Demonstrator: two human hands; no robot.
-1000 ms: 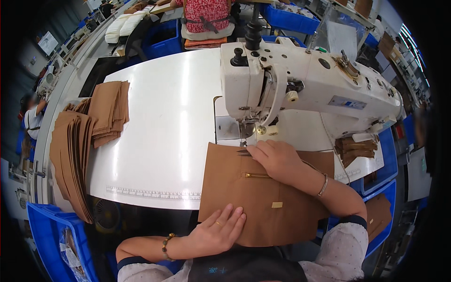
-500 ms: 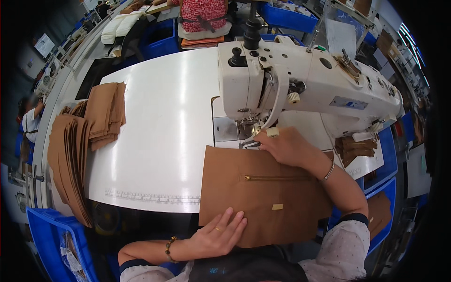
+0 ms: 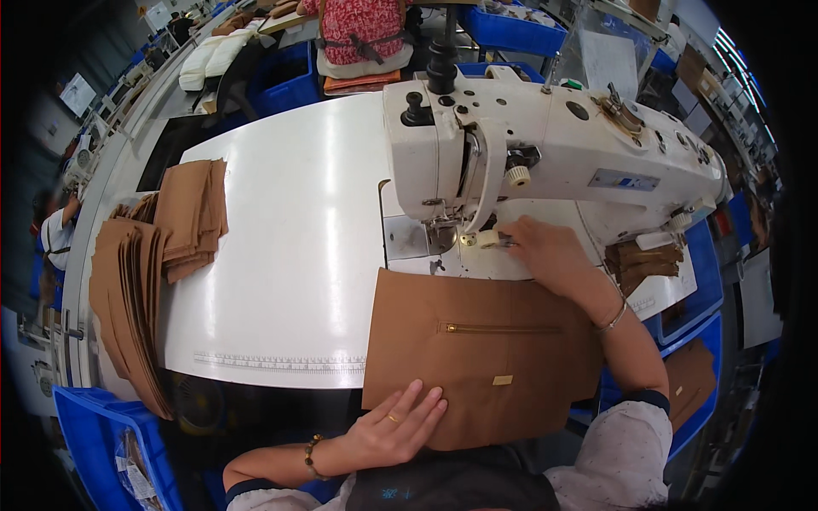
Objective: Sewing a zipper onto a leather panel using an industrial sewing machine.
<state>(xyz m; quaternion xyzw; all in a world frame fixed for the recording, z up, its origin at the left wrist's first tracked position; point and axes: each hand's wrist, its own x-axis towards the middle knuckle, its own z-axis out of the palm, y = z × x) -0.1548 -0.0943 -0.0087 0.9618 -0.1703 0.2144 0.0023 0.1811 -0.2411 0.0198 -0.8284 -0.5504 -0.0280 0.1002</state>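
A brown fabric or leather panel (image 3: 477,409) lies in front of the white sewing machine (image 3: 528,136), its far edge on the white table. The panel carries a brass zipper (image 3: 503,329) and a small pale tab (image 3: 503,381). My left hand (image 3: 396,426) rests flat on the panel's near left part, fingers stretched out. Beyond the panel, my right hand (image 3: 554,255) is over the machine bed, to the right of the presser foot and needle area (image 3: 443,234). Its fingers are closed by a small metallic piece; what they hold is partly hidden.
Stacked brown panels (image 3: 128,289) and smaller brown pieces (image 3: 189,213) lie at the table's left. More brown pieces (image 3: 643,266) sit right of the machine. Blue bins (image 3: 111,426) stand at both sides. A person in red (image 3: 362,34) sits beyond the table.
My right hand has moved right, away from the needle area, uncovering a dark metal part on the machine bed. My left hand still rests on the panel, and the panel has hardly moved.
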